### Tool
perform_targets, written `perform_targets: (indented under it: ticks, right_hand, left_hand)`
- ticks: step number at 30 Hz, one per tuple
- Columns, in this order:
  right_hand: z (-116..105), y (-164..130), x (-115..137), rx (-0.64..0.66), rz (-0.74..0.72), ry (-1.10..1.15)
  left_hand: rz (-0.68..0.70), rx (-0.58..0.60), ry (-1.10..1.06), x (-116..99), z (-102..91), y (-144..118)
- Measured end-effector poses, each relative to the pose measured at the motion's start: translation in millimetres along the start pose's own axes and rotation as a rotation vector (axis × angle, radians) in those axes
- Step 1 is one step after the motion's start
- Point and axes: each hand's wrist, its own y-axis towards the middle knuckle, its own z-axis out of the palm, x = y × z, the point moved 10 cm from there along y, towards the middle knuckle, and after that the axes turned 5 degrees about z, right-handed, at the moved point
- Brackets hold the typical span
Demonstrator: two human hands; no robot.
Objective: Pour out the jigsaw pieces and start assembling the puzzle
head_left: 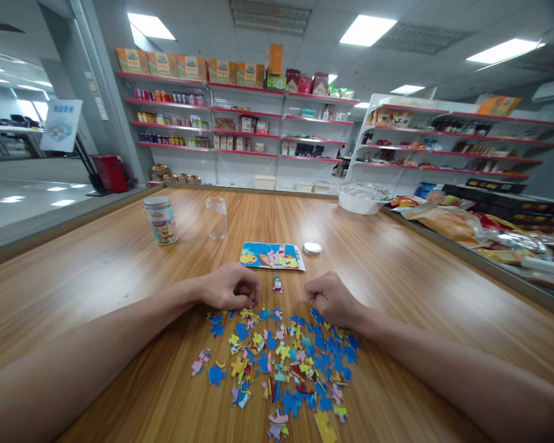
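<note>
A loose heap of colourful jigsaw pieces (286, 360) lies on the wooden table (120, 264) in front of me. My left hand (228, 286) rests curled at the heap's far left edge, fingertips down among the pieces. My right hand (332, 299) is closed in a loose fist at the far right edge; whether it holds a piece is hidden. One single piece (277, 284) lies apart between the hands. Beyond it lies the printed picture card (272, 256).
A round metal lid (312, 248) sits beside the card. Farther back stand a clear lidless jar (216, 218) and a lidded printed jar (161, 220). A white bowl (361, 200) and snack packets (447, 221) line the right side. Store shelves fill the background.
</note>
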Motion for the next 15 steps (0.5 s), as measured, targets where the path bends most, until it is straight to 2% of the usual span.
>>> perform_targets:
  ticks: [15]
  right_hand:
    - [-1.3, -0.2, 3.5, 0.001, -0.018, 0.029]
  left_hand:
    - [0.036, 0.041, -0.122, -3.7, 3.0, -0.1]
